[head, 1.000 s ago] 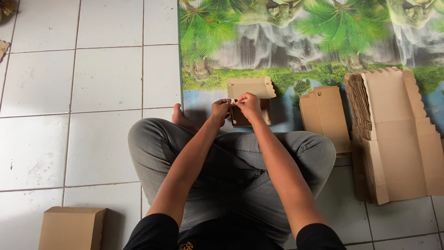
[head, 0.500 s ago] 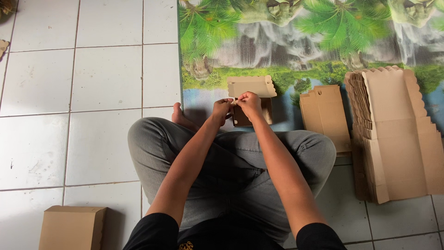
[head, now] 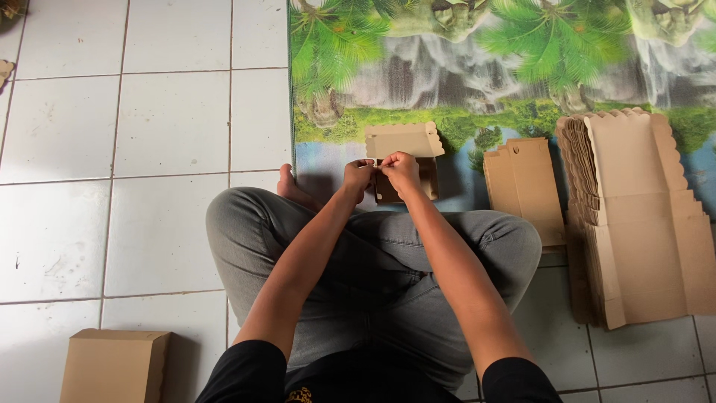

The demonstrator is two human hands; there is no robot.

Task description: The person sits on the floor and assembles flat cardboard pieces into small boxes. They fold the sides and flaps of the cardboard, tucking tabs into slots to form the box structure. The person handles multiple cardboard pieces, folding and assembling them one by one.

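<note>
I sit cross-legged on the floor in grey trousers. A small brown cardboard box [head: 403, 142], half folded with its lid flap up, stands in front of my knees on the printed mat. My left hand [head: 358, 176] and my right hand [head: 400, 170] meet at its near edge, fingers pinched on the cardboard there. What exactly the fingertips pinch is too small to tell.
A thick stack of flat cardboard blanks [head: 641, 216] lies to the right, with a smaller flat blank [head: 523, 186] beside it. A folded cardboard box [head: 113, 366] stands at the lower left on the white tiles [head: 149, 142]. The jungle-print mat [head: 477, 67] covers the far floor.
Both hands stay at the box's near edge with only slight finger movement. The box has hardly shifted.
</note>
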